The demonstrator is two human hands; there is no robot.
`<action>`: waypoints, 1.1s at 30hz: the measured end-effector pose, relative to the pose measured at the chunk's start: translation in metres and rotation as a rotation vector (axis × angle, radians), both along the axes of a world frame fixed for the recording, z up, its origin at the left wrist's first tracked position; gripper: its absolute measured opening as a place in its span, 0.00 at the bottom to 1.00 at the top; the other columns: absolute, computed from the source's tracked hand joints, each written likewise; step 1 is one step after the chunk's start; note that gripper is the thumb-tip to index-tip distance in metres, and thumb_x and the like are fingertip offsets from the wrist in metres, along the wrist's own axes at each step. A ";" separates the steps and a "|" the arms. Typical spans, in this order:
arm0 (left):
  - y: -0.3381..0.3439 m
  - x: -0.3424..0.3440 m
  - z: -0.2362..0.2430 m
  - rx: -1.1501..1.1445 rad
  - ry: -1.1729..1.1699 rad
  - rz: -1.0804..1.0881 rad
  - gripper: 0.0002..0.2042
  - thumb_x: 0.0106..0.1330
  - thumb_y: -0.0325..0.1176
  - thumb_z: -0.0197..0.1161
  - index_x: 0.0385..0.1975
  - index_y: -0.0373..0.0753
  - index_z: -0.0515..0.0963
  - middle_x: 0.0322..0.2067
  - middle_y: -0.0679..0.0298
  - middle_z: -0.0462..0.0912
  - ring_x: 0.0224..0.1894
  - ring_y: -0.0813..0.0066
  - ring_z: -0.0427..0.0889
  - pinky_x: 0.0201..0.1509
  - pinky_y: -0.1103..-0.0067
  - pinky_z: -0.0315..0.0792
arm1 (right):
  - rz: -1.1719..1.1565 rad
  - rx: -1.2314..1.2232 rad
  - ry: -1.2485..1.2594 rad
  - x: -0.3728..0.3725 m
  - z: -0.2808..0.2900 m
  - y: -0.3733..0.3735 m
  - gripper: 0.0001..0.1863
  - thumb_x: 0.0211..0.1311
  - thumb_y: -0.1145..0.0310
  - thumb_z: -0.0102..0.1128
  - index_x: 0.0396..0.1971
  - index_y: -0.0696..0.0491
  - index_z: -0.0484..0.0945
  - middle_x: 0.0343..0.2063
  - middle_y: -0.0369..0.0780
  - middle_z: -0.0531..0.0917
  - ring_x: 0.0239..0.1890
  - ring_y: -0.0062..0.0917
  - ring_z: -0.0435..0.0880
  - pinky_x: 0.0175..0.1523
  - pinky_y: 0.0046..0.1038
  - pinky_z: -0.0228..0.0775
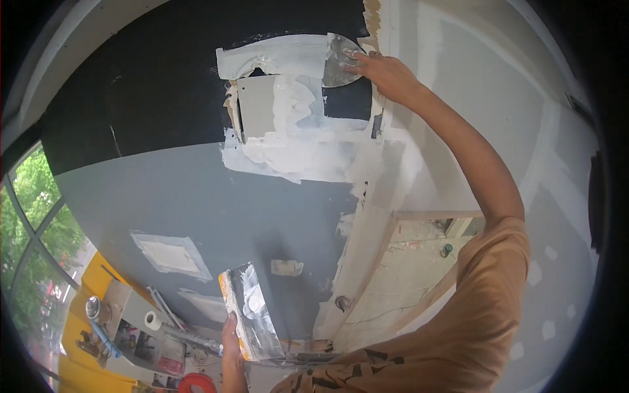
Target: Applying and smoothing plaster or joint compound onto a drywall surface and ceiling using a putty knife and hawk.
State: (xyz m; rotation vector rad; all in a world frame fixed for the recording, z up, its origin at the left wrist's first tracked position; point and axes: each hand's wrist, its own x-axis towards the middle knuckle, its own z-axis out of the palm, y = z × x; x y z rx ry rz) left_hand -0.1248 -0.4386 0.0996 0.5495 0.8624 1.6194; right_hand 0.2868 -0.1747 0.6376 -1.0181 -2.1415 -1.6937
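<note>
My right hand (385, 73) reaches up to the wall, its fingers pressed on a grey, round-edged scraper blade (335, 65). The blade lies against the black-painted wall (177, 85), at the right end of a white strip of joint compound (272, 57). Below that strip, a light grey patch board (255, 105) is set in the wall, with more wet-looking white compound around it. Low in the middle, my left hand (232, 344) grips a wide taping knife (265, 331) by its orange edge. A lump of white compound (253, 296) sits on its metal face.
To the right are a bare plasterboard wall (472, 85) and a doorway opening (413, 262). A large window (39, 216) stands at the left. Tools and rolls crowd a shelf (134, 340) at lower left, near a red ring-shaped thing (196, 383).
</note>
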 end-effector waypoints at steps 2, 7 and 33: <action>-0.003 0.002 0.000 0.026 -0.009 -0.024 0.24 0.78 0.46 0.52 0.63 0.33 0.69 0.51 0.57 0.80 0.50 0.65 0.82 0.55 0.69 0.78 | -0.012 0.006 0.001 0.013 -0.002 -0.005 0.41 0.51 0.88 0.56 0.67 0.40 0.71 0.68 0.33 0.70 0.53 0.32 0.82 0.51 0.32 0.81; -0.009 0.003 -0.003 0.031 -0.073 -0.032 0.26 0.76 0.51 0.52 0.64 0.36 0.70 0.50 0.59 0.82 0.47 0.64 0.84 0.51 0.68 0.80 | -0.116 0.022 0.043 0.033 -0.018 -0.040 0.36 0.55 0.84 0.56 0.65 0.41 0.73 0.66 0.36 0.71 0.55 0.36 0.81 0.52 0.34 0.81; -0.032 -0.022 -0.019 0.149 -0.259 0.020 0.28 0.77 0.52 0.51 0.66 0.36 0.67 0.54 0.54 0.79 0.52 0.60 0.82 0.56 0.63 0.78 | 0.216 0.035 -0.017 -0.150 -0.042 -0.026 0.28 0.58 0.78 0.57 0.59 0.43 0.77 0.61 0.40 0.74 0.54 0.36 0.81 0.47 0.33 0.81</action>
